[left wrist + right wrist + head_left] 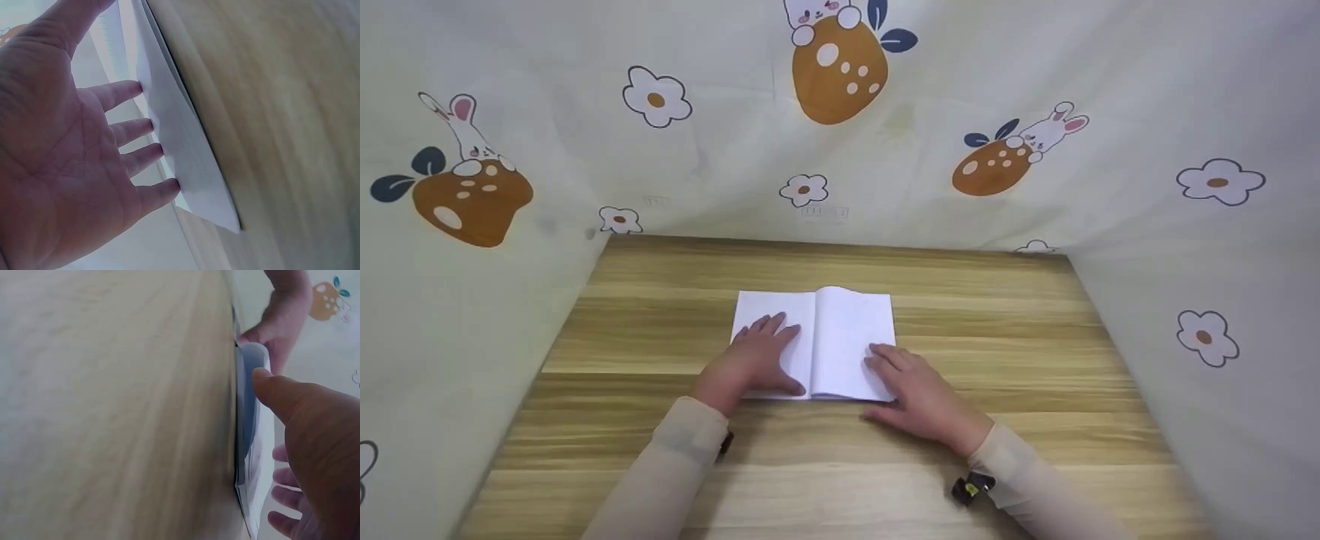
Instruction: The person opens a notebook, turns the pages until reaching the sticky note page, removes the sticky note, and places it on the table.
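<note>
A book with blank white pages [847, 330] lies spread on the wooden table, its spine running away from me. My left hand [757, 358] rests on the left page, fingers spread and fingertips touching the paper, as the left wrist view also shows. At the right page's outer edge is my right hand [922, 396]. Its fingertips lie over the paper, while the thumb [278, 391] reaches along the near edge. From the right wrist, the right-hand page [256, 354] arches up near the spine, leaving a gap beneath it.
The wood-grain table [997, 330] extends around the book on all sides. A pale cloth printed with rabbits and flowers [720, 165] rises behind it and along both sides. Each wrist carries a small black device, such as the one on the right sleeve [973, 487].
</note>
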Demonstrator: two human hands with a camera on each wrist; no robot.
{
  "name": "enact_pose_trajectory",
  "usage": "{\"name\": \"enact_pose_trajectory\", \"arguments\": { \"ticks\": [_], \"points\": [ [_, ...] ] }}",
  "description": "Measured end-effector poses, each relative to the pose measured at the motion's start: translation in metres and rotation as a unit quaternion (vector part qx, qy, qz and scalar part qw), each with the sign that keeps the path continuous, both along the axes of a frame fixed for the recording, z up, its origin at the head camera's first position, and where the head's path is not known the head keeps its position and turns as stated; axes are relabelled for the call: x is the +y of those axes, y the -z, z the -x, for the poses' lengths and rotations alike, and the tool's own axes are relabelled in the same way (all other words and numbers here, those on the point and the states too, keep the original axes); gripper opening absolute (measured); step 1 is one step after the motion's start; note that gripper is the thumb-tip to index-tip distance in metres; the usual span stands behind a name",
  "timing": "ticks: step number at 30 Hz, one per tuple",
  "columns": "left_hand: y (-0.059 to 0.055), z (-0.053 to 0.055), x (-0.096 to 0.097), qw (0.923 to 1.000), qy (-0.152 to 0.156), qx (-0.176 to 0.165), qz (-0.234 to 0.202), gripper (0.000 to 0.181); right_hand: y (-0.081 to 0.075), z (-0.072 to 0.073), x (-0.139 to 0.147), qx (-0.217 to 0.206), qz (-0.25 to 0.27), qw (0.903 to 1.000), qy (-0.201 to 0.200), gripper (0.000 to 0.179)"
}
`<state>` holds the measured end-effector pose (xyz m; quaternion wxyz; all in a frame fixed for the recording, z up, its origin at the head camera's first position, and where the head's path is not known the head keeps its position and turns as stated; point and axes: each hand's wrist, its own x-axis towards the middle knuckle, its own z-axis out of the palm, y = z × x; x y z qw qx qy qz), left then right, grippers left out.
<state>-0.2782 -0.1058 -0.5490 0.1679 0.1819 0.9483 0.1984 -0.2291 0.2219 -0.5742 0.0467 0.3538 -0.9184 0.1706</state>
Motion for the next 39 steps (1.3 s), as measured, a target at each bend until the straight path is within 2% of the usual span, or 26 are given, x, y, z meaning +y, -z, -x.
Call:
{"name": "enact_pose_trajectory", "arguments": {
  "ticks": [4, 12, 19, 23, 26, 33, 39],
  "points": [
    [-0.0023, -0.0006, 0.0004, 1.0, -0.002, -0.001, -0.003, 0.109, 0.0013, -0.003, 0.0004, 0.019, -0.008, 0.9995, -0.023, 0.074],
    [-0.002, -0.0002, 0.0011, 1.0, 0.0, 0.0, -0.002, 0.11, 0.0001, -0.0036, -0.0008, 0.025, -0.013, 0.9991, -0.031, 0.063],
    [-0.0016, -0.0004, -0.0004, 1.0, 0.006, 0.002, -0.004, 0.109, 0.0019, -0.0004, -0.0031, 0.048, -0.018, 0.9975, -0.05, 0.041],
    [-0.001, 0.0001, -0.0004, 0.9999, 0.01, 0.007, 0.002, 0.11, 0.0017, 0.0011, -0.0029, 0.054, -0.013, 0.9968, -0.058, 0.039],
    [-0.0007, 0.0007, -0.0002, 0.9999, 0.011, 0.008, 0.006, 0.11, 0.0004, 0.0018, -0.0023, 0.05, -0.01, 0.9968, -0.062, 0.039],
    [-0.0016, 0.0007, -0.0005, 0.9999, 0.008, 0.001, 0.006, 0.11, -0.0031, 0.0027, -0.0017, 0.011, -0.012, 0.9984, -0.055, 0.037],
    [-0.0028, 0.0, -0.0003, 1.0, 0.007, 0.0, 0.005, 0.11, -0.0027, 0.0041, -0.0022, 0.025, -0.006, 0.9978, -0.06, 0.028]
  ]
}}
